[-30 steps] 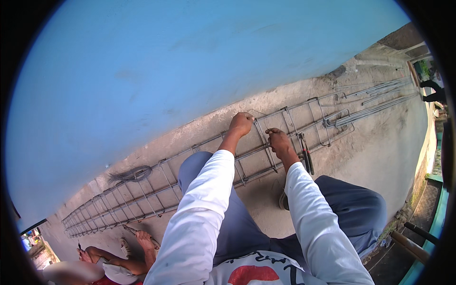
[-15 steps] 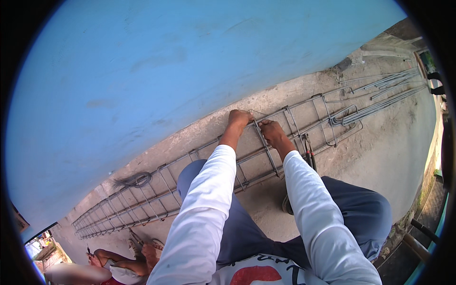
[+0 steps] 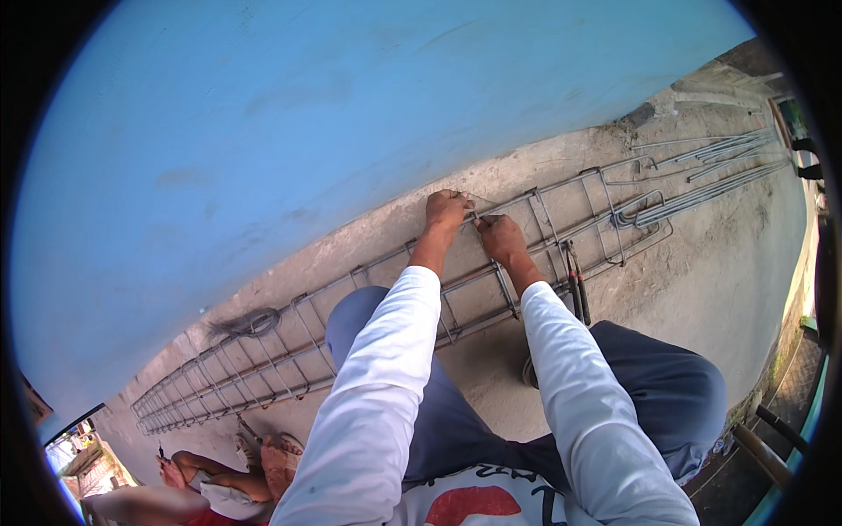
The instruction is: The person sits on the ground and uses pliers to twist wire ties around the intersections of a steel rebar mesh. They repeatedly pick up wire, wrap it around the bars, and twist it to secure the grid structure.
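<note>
A long rebar cage [image 3: 474, 279] of steel bars and rectangular stirrups lies slantwise beside a blue wall. Both my hands meet at its far top bar, where a stirrup crosses. My left hand [image 3: 445, 213] is closed in a pinch, and a thin wire [image 3: 484, 202] sticks out to the right from its fingertips. Just right of it, my right hand [image 3: 503, 238] has its fingers closed against the bar and the stirrup's top. What sits between those fingers is hidden.
Red-handled pliers or cutters [image 3: 575, 285] lean on the cage near my right forearm. A coil of thin wire [image 3: 254, 323] rests on the cage at left. Loose steel bars [image 3: 715, 188] lie far right. Another person [image 3: 232, 482] sits at lower left. The blue wall [image 3: 351, 114] borders the cage.
My right hand has moved slightly up and turned, its fingers nearer my left hand at the bar. My left hand has shifted a little up and right.
</note>
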Demonstrator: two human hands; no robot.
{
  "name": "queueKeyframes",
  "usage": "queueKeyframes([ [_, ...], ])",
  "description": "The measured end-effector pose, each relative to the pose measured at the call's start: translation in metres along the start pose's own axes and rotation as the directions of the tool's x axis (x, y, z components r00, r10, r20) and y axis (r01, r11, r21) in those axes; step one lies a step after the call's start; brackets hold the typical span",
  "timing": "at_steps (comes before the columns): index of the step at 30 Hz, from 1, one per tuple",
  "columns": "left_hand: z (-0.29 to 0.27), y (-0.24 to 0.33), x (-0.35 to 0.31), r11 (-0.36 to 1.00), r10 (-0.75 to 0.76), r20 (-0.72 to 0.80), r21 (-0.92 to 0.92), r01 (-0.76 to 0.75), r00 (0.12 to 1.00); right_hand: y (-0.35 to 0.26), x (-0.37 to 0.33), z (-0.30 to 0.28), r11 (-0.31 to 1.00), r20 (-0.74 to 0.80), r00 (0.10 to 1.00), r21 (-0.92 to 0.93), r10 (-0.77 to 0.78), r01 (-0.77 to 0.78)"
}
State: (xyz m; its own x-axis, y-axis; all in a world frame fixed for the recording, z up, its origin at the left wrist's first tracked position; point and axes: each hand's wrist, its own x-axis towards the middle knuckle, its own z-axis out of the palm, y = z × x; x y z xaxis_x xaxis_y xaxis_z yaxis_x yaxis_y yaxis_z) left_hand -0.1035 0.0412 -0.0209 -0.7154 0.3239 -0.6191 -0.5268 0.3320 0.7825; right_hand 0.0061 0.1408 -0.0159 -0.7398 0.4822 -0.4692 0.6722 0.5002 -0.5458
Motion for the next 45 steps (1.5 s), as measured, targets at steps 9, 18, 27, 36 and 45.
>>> queueKeyframes([
  [9,0.032,-0.036,-0.056,0.875,0.479,-0.287,0.235,-0.424,0.830,0.009,0.008,0.002,0.989,-0.014,0.992,-0.080,-0.129,0.127],
  [18,0.074,-0.066,-0.067,0.708,-0.094,-0.441,-0.660,-0.251,0.893,0.009,0.012,0.000,0.980,-0.004,0.983,-0.078,-0.185,0.184],
  [27,0.070,-0.065,-0.048,0.342,-0.472,0.015,-0.919,0.199,0.882,0.003,0.017,-0.026,0.968,0.191,0.969,-0.164,-0.155,0.188],
  [36,0.068,-0.087,-0.016,-0.021,-0.412,0.262,-0.960,0.278,0.873,-0.030,0.008,-0.030,0.960,0.120,0.993,-0.278,-0.005,0.038],
  [45,0.078,-0.080,-0.022,0.215,-0.435,0.067,-0.961,0.176,0.898,-0.019,0.013,-0.026,0.953,0.101,0.994,-0.304,0.049,-0.016],
])
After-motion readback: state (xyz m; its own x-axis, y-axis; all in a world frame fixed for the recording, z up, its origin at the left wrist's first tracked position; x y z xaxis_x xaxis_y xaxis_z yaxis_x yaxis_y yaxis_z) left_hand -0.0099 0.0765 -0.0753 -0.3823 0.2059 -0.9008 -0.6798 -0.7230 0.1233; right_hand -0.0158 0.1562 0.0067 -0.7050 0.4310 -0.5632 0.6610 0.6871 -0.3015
